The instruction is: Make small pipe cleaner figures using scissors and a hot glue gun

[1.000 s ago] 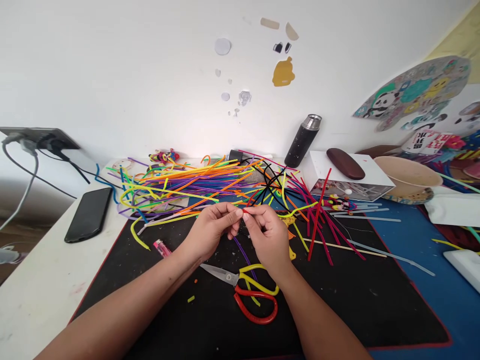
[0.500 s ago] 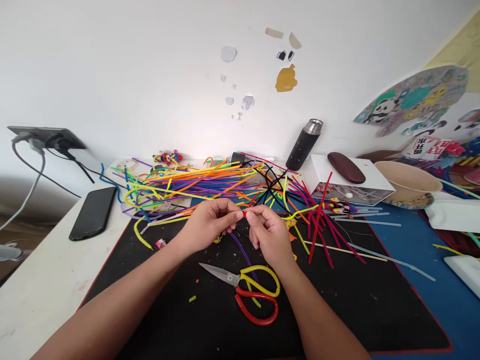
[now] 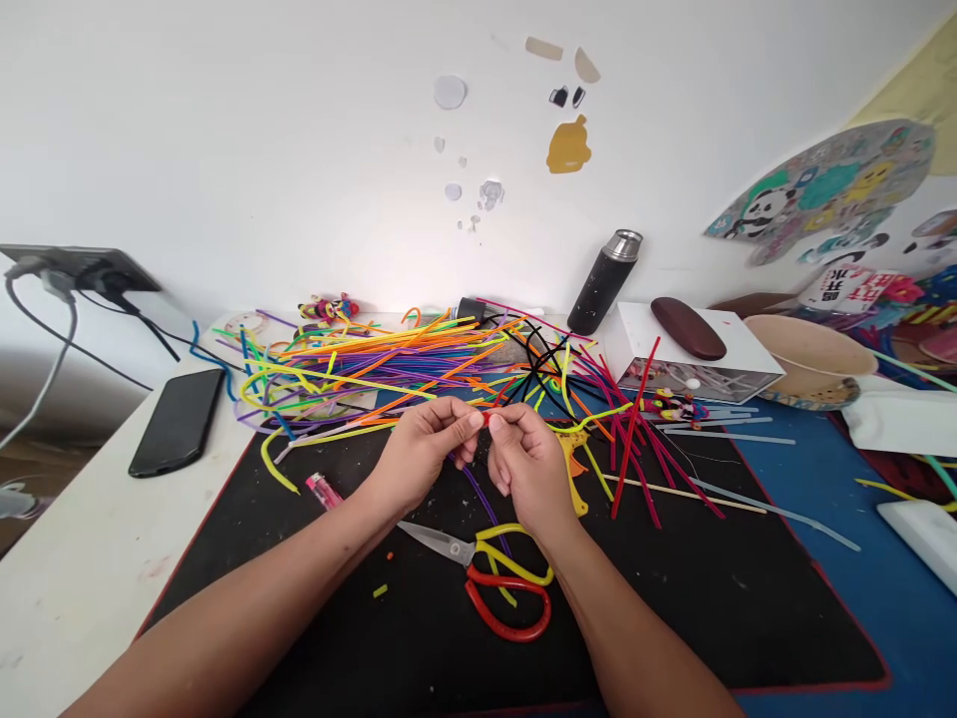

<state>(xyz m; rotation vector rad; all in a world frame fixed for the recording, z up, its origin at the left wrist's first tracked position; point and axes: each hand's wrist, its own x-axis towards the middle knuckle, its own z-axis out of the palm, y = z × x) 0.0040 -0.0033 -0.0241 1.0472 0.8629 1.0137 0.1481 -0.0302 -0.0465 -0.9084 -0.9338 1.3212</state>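
Both hands meet above the black mat [image 3: 673, 618], fingertips pinched together. A small red pipe cleaner [image 3: 486, 417] shows between them, mostly covered by the fingers. My left hand [image 3: 426, 449] grips one side of it between thumb and forefinger. On the other side, my right hand [image 3: 529, 459] pinches it the same way, its remaining fingers curled. Below the hands lie scissors [image 3: 468, 558] with one yellow and one red handle, blades pointing left. A purple pipe cleaner [image 3: 478, 494] runs under the hands toward the scissors. Beside my left wrist rests a pink lighter [image 3: 323, 491].
Behind the hands spreads a heap of coloured pipe cleaners [image 3: 389, 364]. A black flask [image 3: 605, 284] leans against the wall near a white box [image 3: 635, 334] topped by a maroon case [image 3: 688, 329]. At left lies a phone [image 3: 179, 424]; a yellow cutout piece [image 3: 575, 489] sits by my right wrist.
The view has shifted slightly, and more of the lighter shows beside my left forearm. Both hands keep their pinch on the red pipe cleaner, close together.
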